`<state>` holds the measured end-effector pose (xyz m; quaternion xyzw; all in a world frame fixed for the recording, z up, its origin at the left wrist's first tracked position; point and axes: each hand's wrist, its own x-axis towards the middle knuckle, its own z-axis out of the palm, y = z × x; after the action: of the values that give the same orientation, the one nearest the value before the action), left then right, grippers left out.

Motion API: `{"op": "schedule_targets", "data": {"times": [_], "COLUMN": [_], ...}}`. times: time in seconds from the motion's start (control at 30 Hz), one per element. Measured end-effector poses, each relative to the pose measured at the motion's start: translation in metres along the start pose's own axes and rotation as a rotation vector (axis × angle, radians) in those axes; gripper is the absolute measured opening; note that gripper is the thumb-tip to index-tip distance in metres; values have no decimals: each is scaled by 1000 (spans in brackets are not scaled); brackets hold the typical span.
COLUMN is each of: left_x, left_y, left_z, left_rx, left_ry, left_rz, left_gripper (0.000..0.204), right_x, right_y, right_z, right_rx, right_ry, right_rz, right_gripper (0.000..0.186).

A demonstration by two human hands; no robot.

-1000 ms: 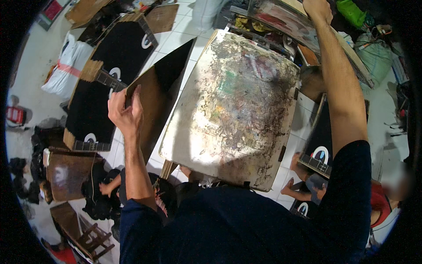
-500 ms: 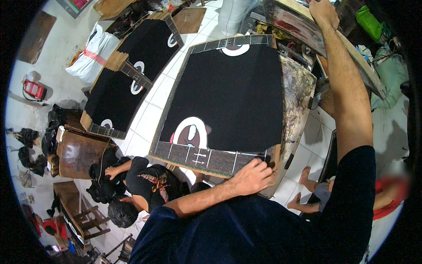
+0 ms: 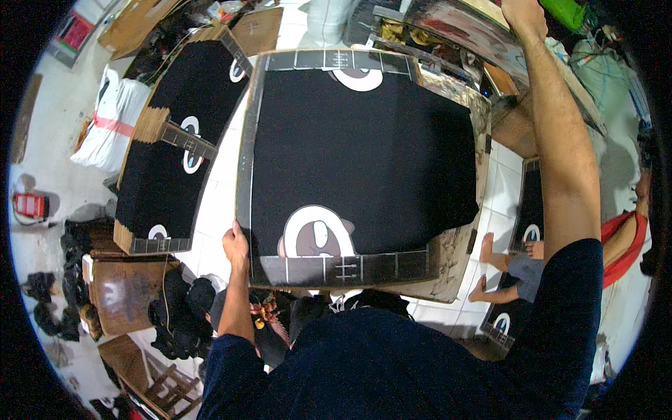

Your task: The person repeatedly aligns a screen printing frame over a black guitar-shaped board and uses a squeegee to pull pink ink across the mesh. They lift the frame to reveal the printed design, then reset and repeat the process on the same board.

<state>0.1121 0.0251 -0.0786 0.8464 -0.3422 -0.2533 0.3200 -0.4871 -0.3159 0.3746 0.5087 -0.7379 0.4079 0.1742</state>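
Board [image 3: 364, 154] sits pinched at edge by my left grip [image 3: 236, 243]; right grip [image 3: 526, 21] at raised frame [image 3: 448, 31], closure I cannot tell. Black panels [image 3: 150, 189], white sack [image 3: 110, 133] crowd left.

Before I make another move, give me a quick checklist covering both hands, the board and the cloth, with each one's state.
1. Left hand on the left edge of the board: ok, near the corner closest to the body.
2. Right hand gripping the framed panel: cannot tell, the picture's top edge cuts it off.
3. Framed panel clear of the black cloth: ok, apart in this view.
4. Black cloth's right edge straight: not ok, uneven.
5. Board flat on the stained table: cannot tell, underside hidden.
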Motion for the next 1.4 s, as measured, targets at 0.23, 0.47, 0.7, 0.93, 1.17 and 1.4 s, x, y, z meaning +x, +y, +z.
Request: {"op": "schedule_targets", "data": {"times": [0.23,0.47,0.7,0.93,1.17,1.4], "left_x": [-42,-64,-45,-51,-53,-55], "left_y": [54,66,54,79,109,124], "left_z": [-4,73,38,12,25,31], "left_rx": [-413,-310,69,505,411,464], "left_ry": [-223,-336,-347,-412,-454,-416], "left_rz": [-86,-155,40,476,421,406], "left_gripper": [50,48,57,73,70,71], "right_x": [-1,-18,-12,3,20,19], "right_y": [3,10,5,-5,-7,-13], "right_z": [9,10,6,4,3,-12], "right_rx": [-26,55,0,-37,-21,37], "right_ry": [7,55,2,8,-29,-77], "right_rz": [23,-65,59,55,63,66], "right_gripper": [32,27,32,37,40,50]}}
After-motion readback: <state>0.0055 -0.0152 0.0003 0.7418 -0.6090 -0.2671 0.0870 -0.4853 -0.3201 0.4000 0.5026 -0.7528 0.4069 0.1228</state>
